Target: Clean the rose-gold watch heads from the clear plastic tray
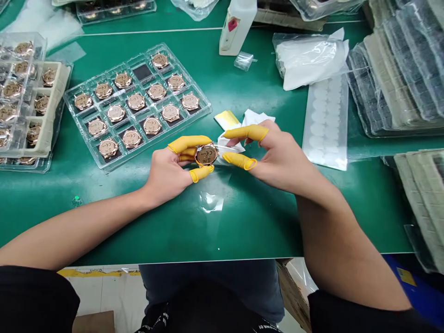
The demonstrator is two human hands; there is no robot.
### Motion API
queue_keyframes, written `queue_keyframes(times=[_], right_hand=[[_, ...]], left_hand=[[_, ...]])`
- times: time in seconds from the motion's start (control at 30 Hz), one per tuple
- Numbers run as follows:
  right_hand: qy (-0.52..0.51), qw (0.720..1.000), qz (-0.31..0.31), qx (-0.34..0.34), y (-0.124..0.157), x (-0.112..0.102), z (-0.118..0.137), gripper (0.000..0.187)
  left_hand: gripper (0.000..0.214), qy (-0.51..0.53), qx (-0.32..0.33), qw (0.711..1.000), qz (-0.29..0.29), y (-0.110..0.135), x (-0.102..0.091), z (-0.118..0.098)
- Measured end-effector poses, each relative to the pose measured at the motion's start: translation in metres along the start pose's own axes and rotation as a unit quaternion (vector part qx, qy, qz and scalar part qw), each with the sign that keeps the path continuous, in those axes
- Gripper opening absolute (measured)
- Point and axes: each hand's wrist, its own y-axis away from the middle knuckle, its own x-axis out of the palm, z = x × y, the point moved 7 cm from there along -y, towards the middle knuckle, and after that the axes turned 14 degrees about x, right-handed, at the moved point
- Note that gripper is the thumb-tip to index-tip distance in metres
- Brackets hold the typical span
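Note:
My left hand, wearing yellow finger cots, grips a rose-gold watch case between thumb and fingers. The case back, with a CE mark, faces up. My right hand is just right of the case, its yellow-covered thumb and index finger apart. A thin clear strip shows between the case and these fingers; whether they touch it I cannot tell. Beneath the right fingertips lie a crumpled white wipe and a yellow-and-white packet. To the left, a clear compartment tray holds several similar cases; one compartment shows only its dark pad.
Stacked trays with cases stand at far left. On the right are stacks of trays, a bag of white material and a sheet of round white stickers. A white container stands behind. Clear film lies near me.

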Motion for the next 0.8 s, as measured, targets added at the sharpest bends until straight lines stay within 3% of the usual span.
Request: queue_keyframes(times=[0.1, 0.23, 0.37, 0.5, 0.6, 0.8], right_hand=[[-0.066, 0.996, 0.031, 0.056, -0.001, 0.003, 0.000, 0.025], [-0.093, 0.993, 0.030, 0.069, -0.005, 0.001, -0.003, 0.017], [-0.047, 0.998, 0.018, 0.036, -0.004, -0.001, -0.002, 0.009], [0.020, 0.996, -0.086, -0.029, 0.000, -0.005, 0.003, 0.007], [0.030, 0.989, -0.140, -0.040, 0.002, -0.004, 0.000, 0.009], [-0.036, 0.992, -0.116, -0.042, -0.001, -0.004, 0.001, 0.017]], left_hand=[[0.050, -0.027, 0.045, 0.999, 0.013, -0.001, 0.000, -0.004], [0.051, -0.025, 0.064, 0.997, 0.022, -0.003, 0.001, -0.006], [0.057, 0.006, 0.014, 1.000, 0.019, -0.003, 0.002, -0.001], [0.062, 0.056, -0.065, 0.996, 0.006, -0.003, 0.003, 0.007], [0.064, 0.085, -0.096, 0.992, -0.008, -0.004, 0.003, 0.009], [0.063, 0.090, -0.105, 0.990, -0.025, -0.003, 0.002, 0.010]])
